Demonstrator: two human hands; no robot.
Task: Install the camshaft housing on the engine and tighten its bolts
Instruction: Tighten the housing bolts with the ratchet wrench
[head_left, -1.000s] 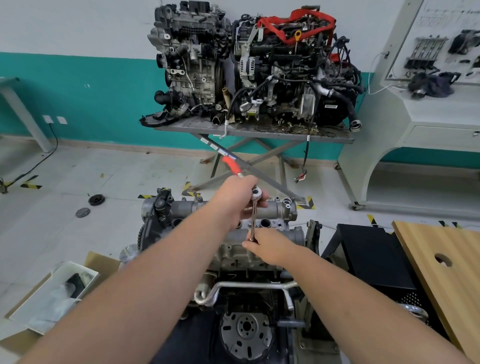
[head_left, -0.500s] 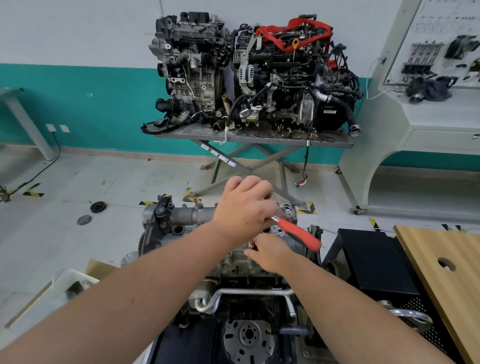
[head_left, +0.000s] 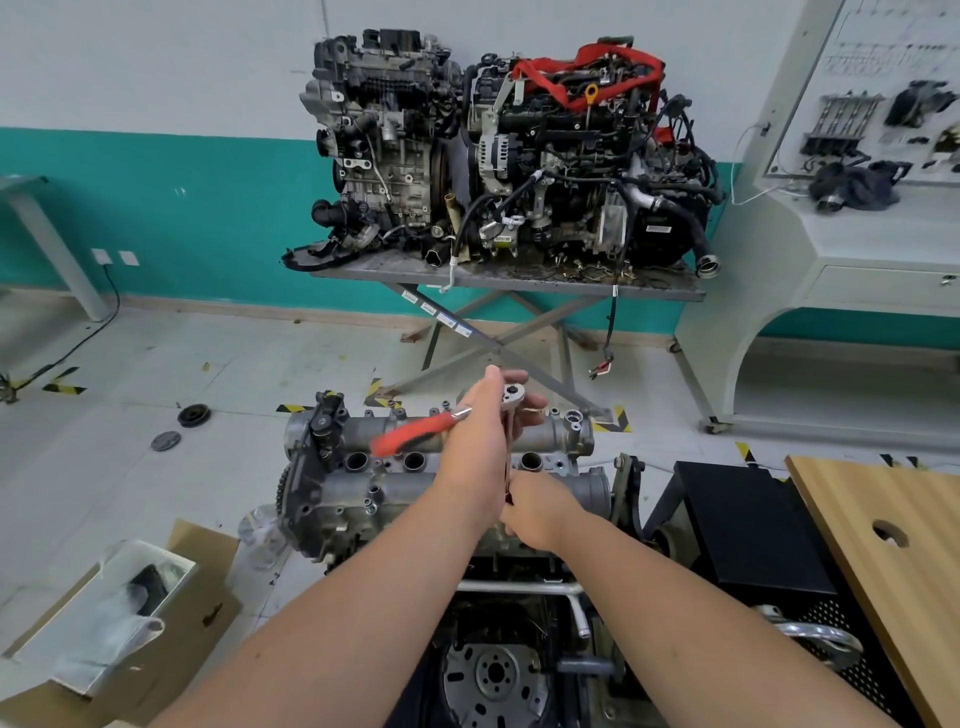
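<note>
The grey aluminium camshaft housing (head_left: 395, 488) lies on top of the engine (head_left: 317, 525) in front of me, with several bolts showing along its edges. My left hand (head_left: 478, 447) grips the head of a ratchet (head_left: 511, 392); its red handle (head_left: 410, 434) points left over the housing. A thin extension bar (head_left: 510, 441) runs down from the ratchet head to the housing. My right hand (head_left: 540, 512) pinches the bar's lower end, and the socket and bolt under it are hidden.
A flywheel (head_left: 493, 675) faces me low on the engine. A cardboard box with plastic (head_left: 130, 613) lies at the lower left. A black cabinet (head_left: 753, 525) and a wooden board (head_left: 883, 545) stand right. Two engines sit on a lift table (head_left: 509, 280) behind.
The red ratchet handle has swung round: pointing away a second ago, then to the right, now to the left. My right hand has stayed at the bar's lower end.
</note>
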